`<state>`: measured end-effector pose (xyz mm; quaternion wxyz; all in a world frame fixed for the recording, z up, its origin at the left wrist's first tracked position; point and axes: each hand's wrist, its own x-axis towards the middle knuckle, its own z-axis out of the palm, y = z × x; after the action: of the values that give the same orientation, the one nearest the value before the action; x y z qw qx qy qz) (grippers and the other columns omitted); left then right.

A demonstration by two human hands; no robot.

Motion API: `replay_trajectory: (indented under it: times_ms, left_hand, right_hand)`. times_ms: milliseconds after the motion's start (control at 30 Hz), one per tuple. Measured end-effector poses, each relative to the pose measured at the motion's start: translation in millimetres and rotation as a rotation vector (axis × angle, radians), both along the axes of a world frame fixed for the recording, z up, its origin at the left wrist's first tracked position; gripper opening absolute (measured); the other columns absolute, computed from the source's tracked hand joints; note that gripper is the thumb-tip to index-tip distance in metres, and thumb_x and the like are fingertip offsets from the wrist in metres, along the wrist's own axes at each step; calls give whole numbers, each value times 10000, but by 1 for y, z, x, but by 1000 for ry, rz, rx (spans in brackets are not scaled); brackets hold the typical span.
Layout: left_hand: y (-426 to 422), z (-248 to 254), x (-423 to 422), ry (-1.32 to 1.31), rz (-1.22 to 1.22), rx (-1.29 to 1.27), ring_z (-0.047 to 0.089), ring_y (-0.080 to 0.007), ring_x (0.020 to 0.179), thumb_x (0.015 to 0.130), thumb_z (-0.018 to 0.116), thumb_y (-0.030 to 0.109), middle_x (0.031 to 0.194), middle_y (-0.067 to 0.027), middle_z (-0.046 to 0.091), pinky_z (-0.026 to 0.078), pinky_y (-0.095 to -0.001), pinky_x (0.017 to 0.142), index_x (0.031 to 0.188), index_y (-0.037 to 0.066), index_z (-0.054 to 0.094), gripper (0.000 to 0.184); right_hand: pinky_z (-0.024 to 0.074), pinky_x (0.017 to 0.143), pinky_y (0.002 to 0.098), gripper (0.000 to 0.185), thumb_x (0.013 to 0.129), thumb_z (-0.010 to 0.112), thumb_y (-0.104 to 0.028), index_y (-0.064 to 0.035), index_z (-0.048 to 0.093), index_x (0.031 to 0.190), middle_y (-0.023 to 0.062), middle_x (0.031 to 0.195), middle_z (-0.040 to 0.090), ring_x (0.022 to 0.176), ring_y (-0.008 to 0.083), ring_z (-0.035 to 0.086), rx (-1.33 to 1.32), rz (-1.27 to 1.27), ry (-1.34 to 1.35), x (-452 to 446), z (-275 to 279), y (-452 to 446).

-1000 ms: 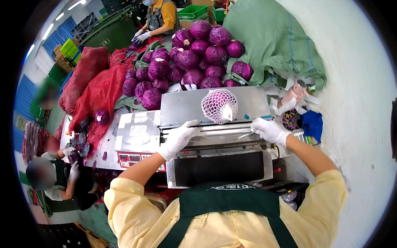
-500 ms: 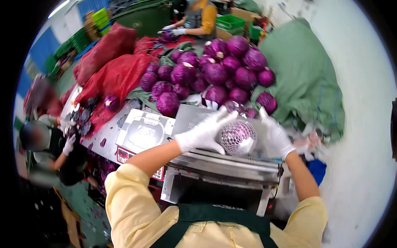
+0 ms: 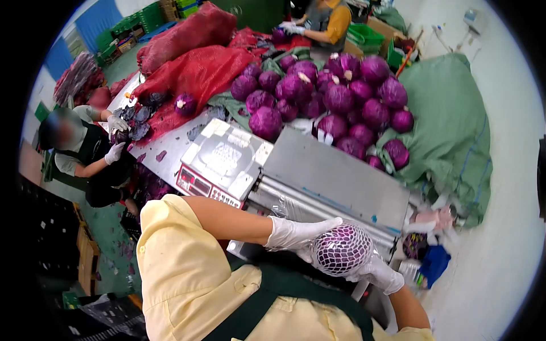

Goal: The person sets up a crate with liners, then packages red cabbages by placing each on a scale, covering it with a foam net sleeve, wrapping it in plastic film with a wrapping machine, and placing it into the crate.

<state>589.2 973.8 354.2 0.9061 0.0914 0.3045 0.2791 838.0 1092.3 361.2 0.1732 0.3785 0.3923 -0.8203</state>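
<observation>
The cabbage [image 3: 343, 250] has just come off the steel top [image 3: 335, 170]. Half a second ago it sat there with a hand on each side. Now it is close in front of the person's chest, held up in both hands, with the steel top at 12 o'clock from it.

The left hand [image 3: 301, 232] is cupped on its 9 o'clock side, one finger or thumb lying over the top. The right hand [image 3: 384, 274] is curled round it at 4 o'clock. Both are bent just wide enough to hug the cabbage, but I can't see all the fingers underneath.

It wears a white net. Clear film [image 3: 287, 210] shows by the left hand and seems to be on the cabbage too. So I think the work is now on the wrap itself, in the hands.

The blue cloth [image 3: 435, 264] is near, at 3 o'clock. The scale [image 3: 219, 162] is at 10. Past the steel top, at 12, is the pile [image 3: 339, 99] of purple cabbages, with the green sack [image 3: 455, 131] at 1 to 2. Farther off, one worker [image 3: 82, 153] at 10 and another [image 3: 327, 28] at 12 each handle a cabbage.
</observation>
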Motion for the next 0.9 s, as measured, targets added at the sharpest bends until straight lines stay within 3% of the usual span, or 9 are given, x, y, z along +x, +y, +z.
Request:
replay_trajectory:
  times_ms: [100, 133, 233, 267, 400, 500, 600, 767, 900]
  left_hand:
    - [-27, -63, 20, -73, 59, -59, 333, -253, 1375, 886, 372, 718, 1502, -77, 358, 180, -458, 1162, 1474, 134, 312, 831]
    - [-31, -91, 26, -89, 92, -95, 327, -253, 1379, 911, 347, 695, 1508, -83, 346, 169, -444, 1167, 1482, 131, 294, 805]
    - [-42, -60, 14, -124, 174, -48, 350, -234, 1363, 958, 388, 573, 1496, -118, 357, 251, -377, 1135, 1505, 125, 221, 727]
    - [-45, -66, 11, -174, 207, 4, 373, -228, 1348, 967, 464, 500, 1487, -124, 368, 291, -353, 1112, 1511, 131, 196, 710]
    - [-106, -34, -1, 1344, 36, 718, 644, -209, 951, 927, 614, 183, 1065, -128, 675, 503, -329, 853, 1154, -28, 613, 310]
    - [-129, -49, 4, 1435, 456, 892, 649, -167, 842, 950, 557, 119, 872, -85, 689, 511, -306, 774, 941, -24, 680, 189]
    - [-117, -54, 16, 1136, 630, 589, 602, -108, 743, 965, 552, 146, 786, -46, 638, 495, -256, 683, 908, -15, 644, 194]
    - [-97, -27, 33, 686, 915, 106, 281, 4, 488, 1007, 480, 331, 618, 90, 453, 205, -188, 451, 805, 112, 588, 317]
    - [-144, -59, 35, 848, 695, -306, 462, -98, 568, 1001, 469, 322, 719, 15, 536, 360, -243, 514, 840, 103, 597, 300]
  right_hand:
    - [530, 819, 276, 529, 681, 665, 48, -4, 580, 1201, 83, 1099, 645, 984, 194, 623, 58, -106, 107, 5, -18, -44]
    - [520, 843, 317, 348, 710, 665, 45, -24, 677, 1051, 70, 1094, 656, 1031, 214, 608, 732, 426, 603, 26, -75, -35]
    - [484, 902, 376, 322, 806, 663, -111, -31, 626, 1116, 102, 1123, 648, 1056, 251, 597, 816, 332, 415, 26, -85, -41]
    - [490, 867, 373, 474, 829, 663, -152, -11, 534, 1263, 135, 1147, 631, 1011, 270, 606, 1387, 556, 753, 36, -101, -40]
    - [472, 923, 365, 495, 894, 610, -239, 2, 493, 1311, 154, 1171, 609, 1083, 259, 575, 496, -17, 298, 54, -85, -74]
    - [479, 921, 320, 395, 997, 471, -279, 33, 534, 1231, 154, 1165, 623, 1018, 178, 608, 297, -654, 144, 62, -40, -103]
    - [495, 872, 296, 355, 1007, 459, -297, 18, 613, 1062, 127, 1019, 671, 920, 147, 636, 747, -345, 134, 78, -67, -114]
    - [309, 429, 214, 437, 1016, 438, -320, -26, 638, 761, -19, 545, 511, 442, 44, 365, 647, -818, -84, 80, -36, -97]
    - [277, 420, 235, 492, 1009, 436, -336, -22, 609, 672, -22, 485, 444, 404, 58, 314, 351, -770, -218, 140, -124, -106]
